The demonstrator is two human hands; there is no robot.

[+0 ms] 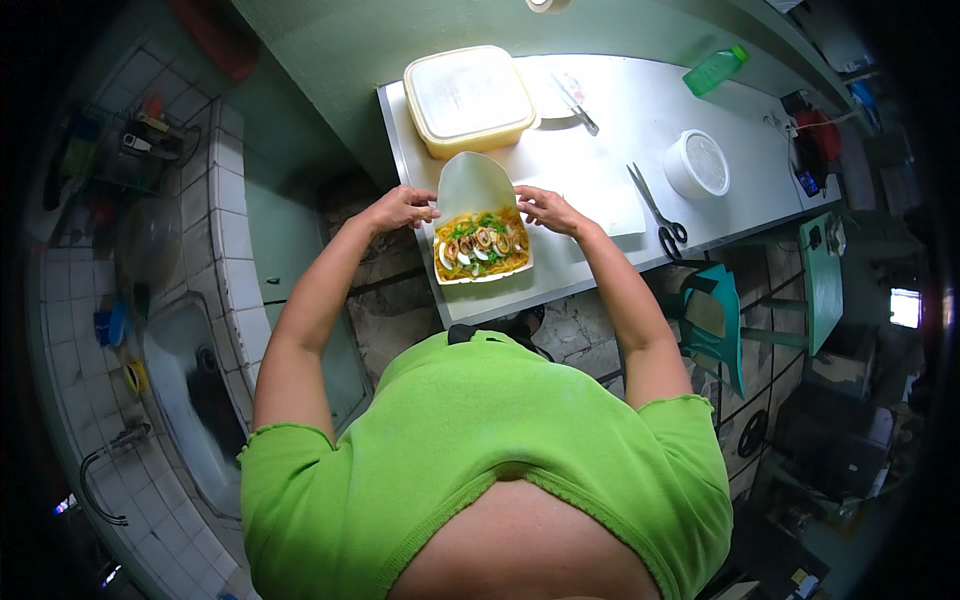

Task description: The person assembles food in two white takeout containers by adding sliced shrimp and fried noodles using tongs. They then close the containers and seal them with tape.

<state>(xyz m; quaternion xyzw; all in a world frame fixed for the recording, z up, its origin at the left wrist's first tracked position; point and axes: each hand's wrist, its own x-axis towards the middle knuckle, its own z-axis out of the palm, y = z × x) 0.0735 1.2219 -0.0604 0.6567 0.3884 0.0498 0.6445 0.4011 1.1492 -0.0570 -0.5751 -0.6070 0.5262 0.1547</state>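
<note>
An open paper food box sits near the left end of the white table, its rounded lid raised at the far side. Inside lie yellow noodles topped with egg slices, brown ring-shaped slices and chopped green herbs. My left hand has its fingertips on the box's left edge, by the base of the lid. On the opposite edge, the fingers of my right hand pinch the matching corner. The inner fingertips are partly hidden by the box sides.
Behind the box stands a large lidded plastic tub. Tongs rest on a plate beside it. Rightward are scissors, a round white tub and a green bottle. A sink is at left, a teal chair at right.
</note>
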